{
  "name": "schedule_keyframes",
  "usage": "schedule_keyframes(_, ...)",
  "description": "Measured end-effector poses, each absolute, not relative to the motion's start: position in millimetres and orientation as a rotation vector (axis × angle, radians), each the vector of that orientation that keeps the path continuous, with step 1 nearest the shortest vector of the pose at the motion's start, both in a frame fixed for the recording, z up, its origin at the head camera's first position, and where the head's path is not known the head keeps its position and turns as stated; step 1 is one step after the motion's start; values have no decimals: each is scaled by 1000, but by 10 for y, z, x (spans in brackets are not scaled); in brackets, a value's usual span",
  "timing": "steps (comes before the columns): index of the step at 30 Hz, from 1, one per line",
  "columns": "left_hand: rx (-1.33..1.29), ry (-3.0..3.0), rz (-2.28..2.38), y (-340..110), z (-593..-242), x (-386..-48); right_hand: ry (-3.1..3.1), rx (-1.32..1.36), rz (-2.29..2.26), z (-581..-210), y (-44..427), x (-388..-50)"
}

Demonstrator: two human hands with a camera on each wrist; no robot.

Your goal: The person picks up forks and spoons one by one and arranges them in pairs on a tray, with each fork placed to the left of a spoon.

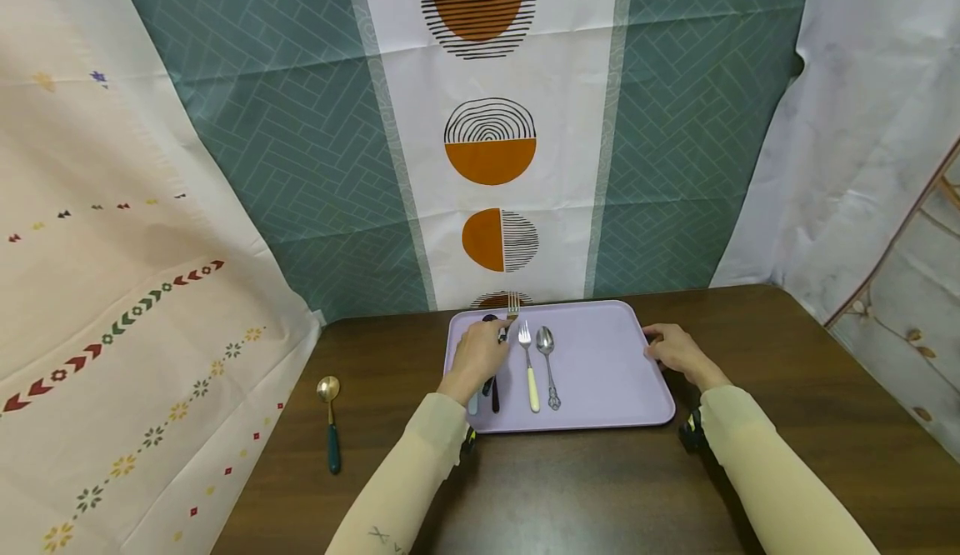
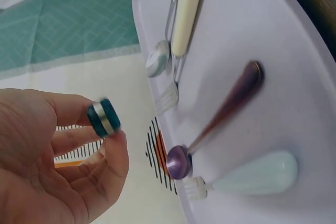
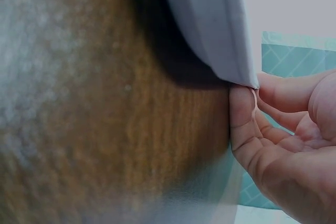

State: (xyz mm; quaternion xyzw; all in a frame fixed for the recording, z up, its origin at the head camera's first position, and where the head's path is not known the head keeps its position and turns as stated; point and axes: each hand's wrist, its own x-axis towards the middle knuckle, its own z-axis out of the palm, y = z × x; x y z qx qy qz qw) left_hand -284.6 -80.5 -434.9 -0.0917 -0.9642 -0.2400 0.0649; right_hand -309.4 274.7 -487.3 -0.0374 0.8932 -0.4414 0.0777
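My left hand is over the left part of a lilac tray. Its thumb and fingers pinch a fork whose tines point away; the left wrist view shows its dark teal handle with a metallic band. On the tray lie a cream-handled fork, an ornate silver spoon, a purple-brown spoon and a fork with a pale blue handle; my hand partly covers these last two in the head view. My right hand pinches the tray's right rim between thumb and fingers.
A gold spoon with a dark green handle lies on the brown wooden table, left of the tray. A patterned cloth hangs behind the table's far edge. Pale cloths hang on both sides.
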Motion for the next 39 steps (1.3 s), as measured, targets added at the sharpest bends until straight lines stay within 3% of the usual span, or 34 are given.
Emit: schedule_keyframes(39,-392,-2981,-715,0,-4379,-2833,2678,-119,-1327,-4895,2758,-3101)
